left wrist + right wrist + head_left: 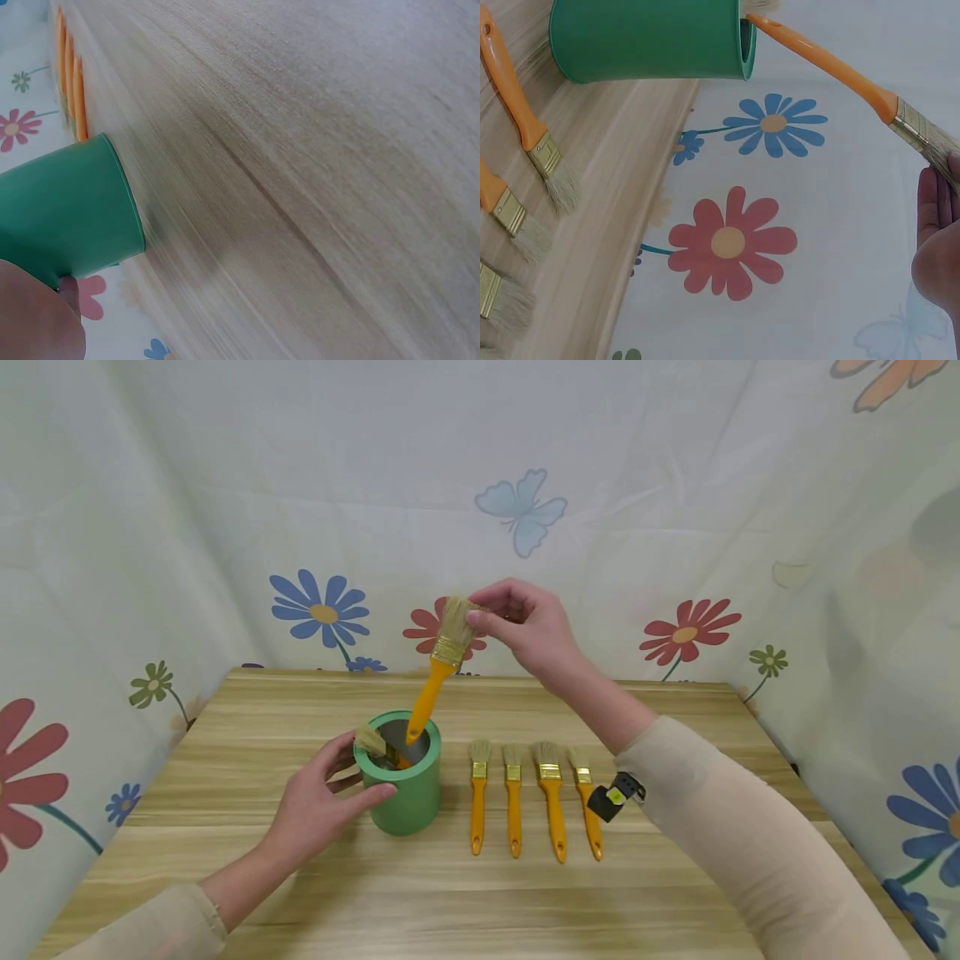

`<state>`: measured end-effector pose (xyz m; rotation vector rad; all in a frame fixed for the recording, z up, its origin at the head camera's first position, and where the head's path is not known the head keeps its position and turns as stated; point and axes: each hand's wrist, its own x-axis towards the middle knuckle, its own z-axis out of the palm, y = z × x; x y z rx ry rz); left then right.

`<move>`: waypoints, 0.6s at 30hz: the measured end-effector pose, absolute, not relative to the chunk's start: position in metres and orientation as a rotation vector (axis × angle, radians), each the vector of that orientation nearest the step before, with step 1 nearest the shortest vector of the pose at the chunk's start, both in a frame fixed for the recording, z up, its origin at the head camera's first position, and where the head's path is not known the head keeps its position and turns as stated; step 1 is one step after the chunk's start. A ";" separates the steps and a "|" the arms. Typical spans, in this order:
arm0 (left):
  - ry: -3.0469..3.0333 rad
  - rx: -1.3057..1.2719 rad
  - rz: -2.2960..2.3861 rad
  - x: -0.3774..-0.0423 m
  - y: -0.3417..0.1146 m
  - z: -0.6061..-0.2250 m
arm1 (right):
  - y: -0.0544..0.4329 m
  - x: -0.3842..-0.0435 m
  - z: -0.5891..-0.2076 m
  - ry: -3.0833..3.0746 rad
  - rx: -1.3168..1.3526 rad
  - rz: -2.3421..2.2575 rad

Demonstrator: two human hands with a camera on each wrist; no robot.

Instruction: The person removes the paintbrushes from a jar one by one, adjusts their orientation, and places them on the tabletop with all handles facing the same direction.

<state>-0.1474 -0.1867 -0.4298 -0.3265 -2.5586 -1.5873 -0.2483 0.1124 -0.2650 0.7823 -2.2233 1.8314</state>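
A green can (405, 806) stands upright on the table, with one bristle brush (371, 742) leaning inside, its bristles over the left rim. My left hand (322, 797) grips the can from the left, thumb along its front. Over the can's mouth, my right hand (528, 627) pinches a paintbrush (429, 697) by its bristles, the orange handle pointing down. The handle tip overlaps the can's opening in the head view. In the right wrist view the held paintbrush (840, 71) slants away from the fingers toward the rim of the can (649, 41).
Several paintbrushes lie in a row right of the can, bristles pointing away, including a narrow brush (477, 802) and a wide brush (553, 802). The right forearm passes over the rightmost brush (591, 822). Behind the wooden table (315, 702) hangs a flowered cloth (637, 485).
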 end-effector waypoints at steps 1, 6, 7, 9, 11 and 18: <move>-2.559 -0.326 -1.586 -0.147 -0.187 -0.430 | 0.115 -0.249 -0.264 -2.215 0.779 1.836; -2.555 -0.325 -1.578 -0.147 -0.186 -0.429 | 0.128 -0.250 -0.262 -2.171 0.763 1.883; -2.554 -0.325 -1.577 -0.147 -0.186 -0.429 | 0.131 -0.250 -0.262 -2.163 0.763 1.889; -2.555 -0.324 -1.574 -0.147 -0.186 -0.429 | 0.136 -0.250 -0.262 -2.156 0.758 1.891; -2.557 -0.323 -1.572 -0.147 -0.186 -0.428 | 0.141 -0.250 -0.261 -2.157 0.751 1.886; -2.557 -0.320 -1.576 -0.148 -0.186 -0.429 | 0.161 -0.247 -0.266 -2.227 0.722 1.840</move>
